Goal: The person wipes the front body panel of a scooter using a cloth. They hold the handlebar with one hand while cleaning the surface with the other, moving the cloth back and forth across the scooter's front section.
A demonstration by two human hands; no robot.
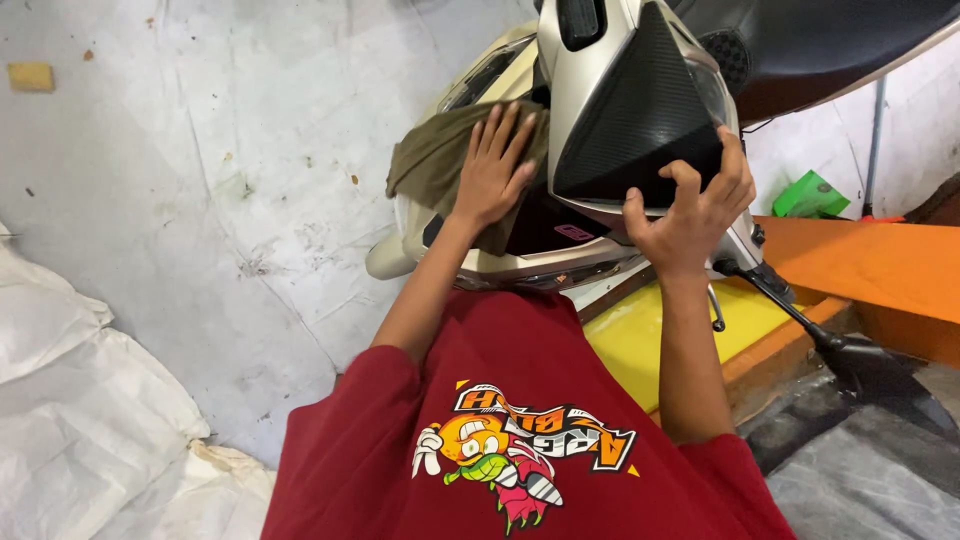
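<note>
Olive-green cloth spread over the cream rear body of a scooter, bunched toward the upper left, lying against the dark glossy tail-lamp lens; left hand flat on top of it, palm down, fingers stretched out and slightly fanned, pressing the cloth rather than pinching it; forearm running back down toward the red shirt.

Just to the right, right hand wrapped around the lower edge of a black, carbon-patterned triangular panel; fingers curled up and over that edge, thumb on the near face, a firm closed hold on the panel; silver-beige trim framing the panel on its left side; dark seat above and to the right, partly out of view.

Below the scooter's tail, a yellow board with an orange edge; a black lever-like arm slanting down to the right beside it; orange ledge further right, with a small green object resting behind it.

On the left, a pale, stained sheet covering the floor; crumpled white sacking at the lower left corner; small tan scrap near the upper left; grey plastic film at the lower right.
</note>
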